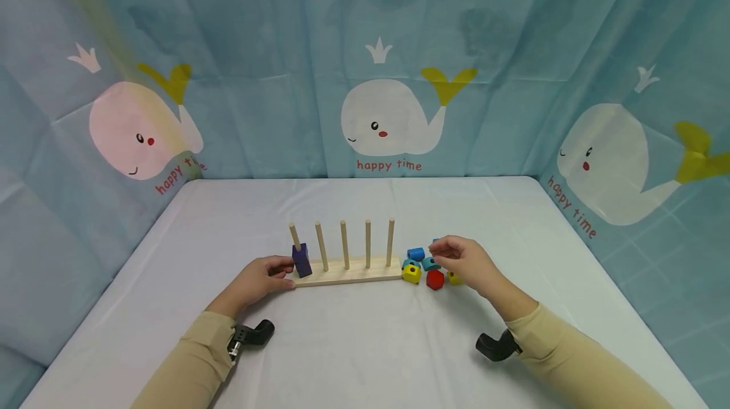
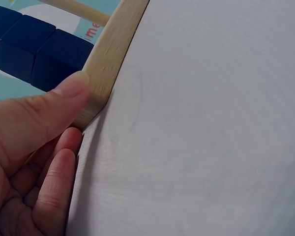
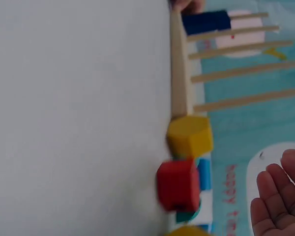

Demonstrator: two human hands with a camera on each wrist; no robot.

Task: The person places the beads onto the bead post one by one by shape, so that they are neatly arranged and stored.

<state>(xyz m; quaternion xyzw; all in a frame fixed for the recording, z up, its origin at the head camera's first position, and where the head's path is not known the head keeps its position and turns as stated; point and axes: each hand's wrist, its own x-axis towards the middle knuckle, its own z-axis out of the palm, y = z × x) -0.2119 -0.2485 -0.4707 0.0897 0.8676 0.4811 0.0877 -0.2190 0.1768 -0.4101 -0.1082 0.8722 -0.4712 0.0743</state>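
Observation:
A wooden peg board [image 1: 348, 272] with several upright pegs stands on the table. Three dark blue blocks [image 2: 27, 46] are stacked on its leftmost peg. My left hand [image 1: 259, 279] holds the board's left end, thumb [image 2: 71, 86] on the front edge and fingers curled by the end. Over the loose beads at the board's right end hovers my right hand [image 1: 464, 260], fingers loosely bent and nothing in them. Beneath or beside it lie a red bead [image 1: 435, 279], a yellow bead [image 1: 411, 274], a blue cylinder [image 1: 416, 254] and a teal bead [image 1: 430, 264].
Another yellow bead [image 1: 454, 278] is partly covered by the right hand. White cloth [image 1: 365, 345] covers the table. A teal curtain [image 1: 274, 130] printed with whales hangs behind and at the sides. Each wrist carries a black camera mount [image 1: 497, 347].

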